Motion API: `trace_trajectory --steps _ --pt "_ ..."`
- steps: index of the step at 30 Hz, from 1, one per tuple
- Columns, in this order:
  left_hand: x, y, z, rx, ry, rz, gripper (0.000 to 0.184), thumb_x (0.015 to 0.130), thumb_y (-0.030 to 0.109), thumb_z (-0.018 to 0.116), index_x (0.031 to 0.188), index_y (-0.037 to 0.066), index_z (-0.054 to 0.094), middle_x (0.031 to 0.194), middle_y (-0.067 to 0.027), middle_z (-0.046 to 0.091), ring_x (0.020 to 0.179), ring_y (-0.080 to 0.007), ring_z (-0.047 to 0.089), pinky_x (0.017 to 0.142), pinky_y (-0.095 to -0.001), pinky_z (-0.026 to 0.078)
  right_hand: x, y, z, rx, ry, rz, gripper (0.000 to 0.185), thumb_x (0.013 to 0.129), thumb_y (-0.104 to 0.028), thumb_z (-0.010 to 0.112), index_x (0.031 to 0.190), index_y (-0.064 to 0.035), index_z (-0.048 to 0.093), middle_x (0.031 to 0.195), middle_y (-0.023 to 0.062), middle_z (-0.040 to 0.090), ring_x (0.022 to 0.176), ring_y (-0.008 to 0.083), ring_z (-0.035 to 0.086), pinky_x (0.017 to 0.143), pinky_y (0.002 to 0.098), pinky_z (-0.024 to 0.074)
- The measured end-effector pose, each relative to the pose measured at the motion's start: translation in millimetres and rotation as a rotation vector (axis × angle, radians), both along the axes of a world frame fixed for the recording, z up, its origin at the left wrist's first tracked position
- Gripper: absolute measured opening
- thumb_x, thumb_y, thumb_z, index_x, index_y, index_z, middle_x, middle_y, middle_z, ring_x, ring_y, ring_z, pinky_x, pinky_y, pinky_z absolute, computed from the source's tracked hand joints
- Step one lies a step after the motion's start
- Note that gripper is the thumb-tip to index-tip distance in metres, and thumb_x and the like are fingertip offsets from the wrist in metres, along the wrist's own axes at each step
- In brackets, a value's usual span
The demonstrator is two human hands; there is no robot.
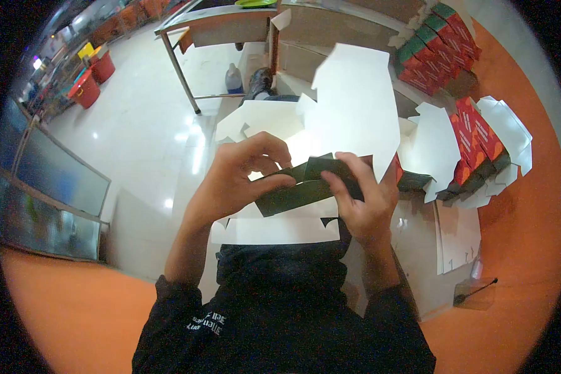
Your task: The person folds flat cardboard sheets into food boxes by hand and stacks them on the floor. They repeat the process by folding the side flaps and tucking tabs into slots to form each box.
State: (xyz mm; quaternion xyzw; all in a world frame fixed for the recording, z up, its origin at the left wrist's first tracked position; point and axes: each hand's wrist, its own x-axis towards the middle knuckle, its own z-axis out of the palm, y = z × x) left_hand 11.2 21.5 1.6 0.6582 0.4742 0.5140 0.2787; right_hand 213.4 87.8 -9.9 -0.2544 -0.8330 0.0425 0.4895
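In front of my lap is a partly folded cardboard box (280,201), white inside with a dark green side panel. Its tall white lid flap (355,100) stands up at the far right. My left hand (227,177) pinches the green panel's left part between thumb and fingers. Closed on the same panel's right part is my right hand (364,202), thumb on the near face and fingers over the top edge. Two green flaps overlap between the hands. A white flap (274,230) of the box extends toward my body.
To the right stand open red-and-white boxes (474,134), with stacked red and green boxes (439,50) behind. Flat white sheets (458,234) lie at the right. A metal-legged table (221,31) stands ahead; red buckets (84,90) are far left.
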Motion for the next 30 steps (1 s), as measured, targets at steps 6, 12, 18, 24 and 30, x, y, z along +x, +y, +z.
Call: trace_trajectory --steps 6,12,18,24,30 --pt "-1 -1 4 -0.007 0.036 -0.029 0.023 0.073 -0.001 0.072 0.090 0.001 0.056 0.085 -0.0052 0.063 0.075 -0.0117 0.066 0.066 -0.0241 0.052 5 -3 7 -0.226 -0.162 0.191 0.044 0.065 -0.015 0.079 0.105 -0.0056 0.063 0.094 0.0117 0.053 0.081 0.0251 0.058 0.070 0.0332 0.0493" --pt "7 2 4 0.089 -0.054 0.039 0.033 0.069 0.008 0.077 0.095 0.001 0.057 0.100 -0.0096 0.063 0.078 -0.0158 0.067 0.070 -0.0274 0.054 -5 -3 4 -0.170 -0.277 0.161 0.076 0.055 -0.029 0.083 0.121 -0.0076 0.053 0.114 0.0153 0.041 0.104 0.0320 0.048 0.087 0.0401 0.0436" --pt "-26 -14 9 0.101 0.259 -0.185 0.061 0.058 0.021 0.086 0.109 0.003 0.057 0.114 -0.0118 0.059 0.100 -0.0228 0.061 0.091 -0.0347 0.046 36 42 19 -0.264 -0.032 0.330 0.075 0.054 -0.019 0.083 0.123 -0.0109 0.053 0.121 0.0109 0.041 0.112 0.0274 0.046 0.092 0.0372 0.0428" --pt "-30 -24 -4 -0.043 0.433 -0.151 0.020 0.077 0.009 0.067 0.096 0.006 0.061 0.081 -0.0131 0.064 0.078 -0.0308 0.062 0.068 -0.0385 0.049 58 79 22 0.023 -0.103 -0.038 0.065 0.072 -0.014 0.073 0.130 -0.0070 0.046 0.134 0.0165 0.042 0.118 0.0250 0.047 0.092 0.0336 0.0430" --pt "16 -1 9 0.030 0.424 -0.174 0.017 0.080 0.017 0.065 0.092 0.005 0.061 0.078 -0.0161 0.064 0.070 -0.0346 0.062 0.065 -0.0393 0.049 14 -12 29 -0.204 -0.257 0.432 0.070 0.069 -0.021 0.076 0.130 -0.0080 0.045 0.131 0.0154 0.046 0.098 0.0297 0.060 0.075 0.0332 0.0532"
